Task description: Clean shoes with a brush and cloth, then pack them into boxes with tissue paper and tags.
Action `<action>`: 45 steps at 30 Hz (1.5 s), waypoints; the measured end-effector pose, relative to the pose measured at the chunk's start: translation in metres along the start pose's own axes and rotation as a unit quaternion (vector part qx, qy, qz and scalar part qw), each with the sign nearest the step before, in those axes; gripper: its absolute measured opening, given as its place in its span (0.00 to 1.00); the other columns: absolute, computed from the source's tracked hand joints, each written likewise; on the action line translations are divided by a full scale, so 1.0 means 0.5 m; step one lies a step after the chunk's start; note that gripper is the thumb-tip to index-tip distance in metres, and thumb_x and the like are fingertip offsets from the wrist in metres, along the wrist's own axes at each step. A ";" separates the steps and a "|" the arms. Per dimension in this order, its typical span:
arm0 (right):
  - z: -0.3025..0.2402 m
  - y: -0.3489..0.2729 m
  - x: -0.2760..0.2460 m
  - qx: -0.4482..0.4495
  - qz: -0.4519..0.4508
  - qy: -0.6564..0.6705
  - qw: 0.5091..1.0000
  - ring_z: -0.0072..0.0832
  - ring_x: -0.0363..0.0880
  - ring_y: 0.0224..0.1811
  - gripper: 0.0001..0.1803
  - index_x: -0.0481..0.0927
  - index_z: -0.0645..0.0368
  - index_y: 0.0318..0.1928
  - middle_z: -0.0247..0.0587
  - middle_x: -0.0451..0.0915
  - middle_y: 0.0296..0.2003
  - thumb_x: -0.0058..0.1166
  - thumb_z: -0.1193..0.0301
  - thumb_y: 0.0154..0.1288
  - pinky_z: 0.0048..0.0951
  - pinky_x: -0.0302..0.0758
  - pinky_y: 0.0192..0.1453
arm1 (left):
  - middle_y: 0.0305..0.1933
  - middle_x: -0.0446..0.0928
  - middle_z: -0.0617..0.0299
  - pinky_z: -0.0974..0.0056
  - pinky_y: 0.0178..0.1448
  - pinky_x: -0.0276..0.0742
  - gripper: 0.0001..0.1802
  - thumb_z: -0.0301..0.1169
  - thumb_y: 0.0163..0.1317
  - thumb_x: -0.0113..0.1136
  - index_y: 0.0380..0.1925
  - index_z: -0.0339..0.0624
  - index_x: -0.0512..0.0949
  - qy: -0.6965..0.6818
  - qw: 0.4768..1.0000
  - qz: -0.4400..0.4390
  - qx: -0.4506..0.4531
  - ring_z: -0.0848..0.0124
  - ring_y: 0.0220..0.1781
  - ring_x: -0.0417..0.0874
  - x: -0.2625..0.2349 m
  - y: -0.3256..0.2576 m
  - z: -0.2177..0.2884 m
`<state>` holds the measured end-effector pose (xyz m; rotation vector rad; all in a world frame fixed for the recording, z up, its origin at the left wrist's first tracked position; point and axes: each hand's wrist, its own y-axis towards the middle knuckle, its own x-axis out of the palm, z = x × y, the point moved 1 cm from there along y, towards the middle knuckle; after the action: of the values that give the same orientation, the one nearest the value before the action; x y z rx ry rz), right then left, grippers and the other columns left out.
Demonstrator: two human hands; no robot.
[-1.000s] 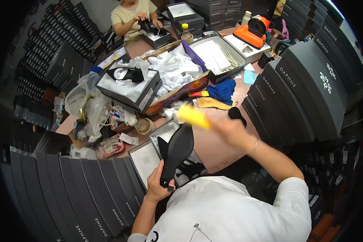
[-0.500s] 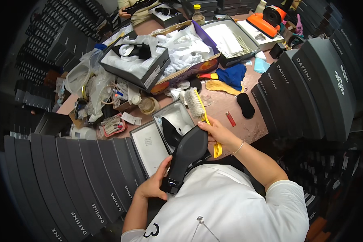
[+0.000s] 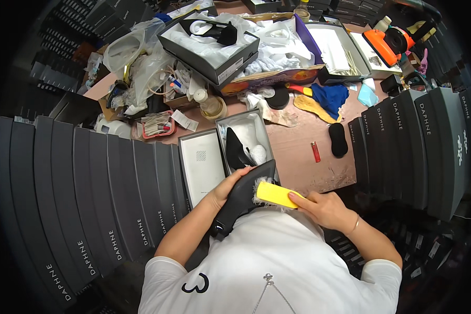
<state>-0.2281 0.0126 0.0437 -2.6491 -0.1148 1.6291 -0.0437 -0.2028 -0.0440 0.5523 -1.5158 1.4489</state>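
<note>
My left hand [image 3: 226,187] is closed round the side of a black high-heeled shoe [image 3: 239,198], its dark sole facing up and its heel pointing toward my body. In my right hand [image 3: 327,209] is the handle of a yellow brush [image 3: 275,194], its pale bristles pressed against the shoe's sole. Just beyond the shoe stands an open grey shoebox [image 3: 269,137] with white paper inside. Another black shoe [image 3: 234,148] rests in it, beside a white paper wad [image 3: 257,154]. The white-lined box lid [image 3: 200,170] lies to its left.
Grey shoeboxes line up at left [image 3: 91,199] and right [image 3: 429,146]. A red lighter [image 3: 315,152], a black oval pad [image 3: 338,140] and a blue cloth [image 3: 331,99] lie on the pink table [image 3: 293,138]. Farther back are a shoebox with a black shoe [image 3: 209,31] and an orange device [image 3: 384,46].
The brush has turned bristles-down onto the sole, in my right hand, which has let go of the shoe. My left hand has moved from the heel to the shoe's side. The view has shifted.
</note>
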 end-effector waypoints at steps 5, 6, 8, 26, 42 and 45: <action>-0.054 0.120 0.010 -0.050 -0.025 -0.053 0.997 0.32 0.76 0.20 0.30 0.63 0.45 0.68 0.41 0.73 0.28 0.49 0.66 0.64 0.32 0.74 0.21 | 0.50 0.80 0.57 0.69 0.52 0.80 0.26 0.48 0.70 0.48 0.62 0.44 0.68 0.117 0.986 0.090 0.082 0.71 0.46 0.83 -0.046 0.043 -0.068; -0.054 0.114 0.006 -0.054 -0.003 -0.027 0.998 0.32 0.75 0.18 0.30 0.64 0.46 0.68 0.40 0.72 0.26 0.49 0.68 0.63 0.33 0.73 0.19 | 0.48 0.80 0.58 0.69 0.51 0.80 0.27 0.49 0.70 0.47 0.61 0.43 0.68 0.099 0.992 0.070 0.035 0.71 0.46 0.83 -0.017 0.031 -0.051; -0.018 0.030 0.012 -0.043 -0.034 -0.010 0.998 0.32 0.74 0.16 0.31 0.64 0.47 0.68 0.40 0.71 0.26 0.48 0.69 0.63 0.33 0.73 0.18 | 0.48 0.79 0.58 0.68 0.52 0.79 0.27 0.49 0.71 0.46 0.60 0.41 0.69 0.234 0.967 0.086 0.046 0.71 0.48 0.82 -0.009 0.007 -0.037; -0.048 0.105 0.045 -0.064 0.003 0.006 0.998 0.31 0.77 0.20 0.30 0.64 0.42 0.67 0.41 0.73 0.30 0.50 0.65 0.63 0.33 0.75 0.21 | 0.52 0.78 0.57 0.68 0.55 0.77 0.26 0.47 0.73 0.43 0.62 0.42 0.68 0.049 0.990 0.077 0.108 0.70 0.50 0.81 -0.086 -0.003 -0.033; 0.072 0.034 -0.006 0.084 0.032 -0.113 0.990 0.29 0.75 0.15 0.27 0.69 0.44 0.63 0.35 0.74 0.24 0.53 0.68 0.62 0.31 0.73 0.17 | 0.60 0.72 0.59 0.67 0.63 0.70 0.27 0.44 0.74 0.38 0.65 0.40 0.63 0.102 0.961 0.076 0.245 0.71 0.58 0.75 -0.005 -0.051 -0.024; -0.038 0.118 -0.007 -0.044 0.044 -0.034 0.997 0.30 0.77 0.20 0.26 0.69 0.44 0.63 0.36 0.74 0.26 0.50 0.68 0.63 0.33 0.72 0.19 | 0.57 0.75 0.59 0.67 0.60 0.73 0.25 0.44 0.73 0.39 0.63 0.40 0.66 0.090 0.972 0.141 0.166 0.73 0.55 0.77 -0.005 -0.039 -0.022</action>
<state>-0.2098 -0.0464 0.0514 -2.6989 -0.0726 1.7830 -0.0231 -0.1973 -0.0376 0.3985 -1.2510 1.9390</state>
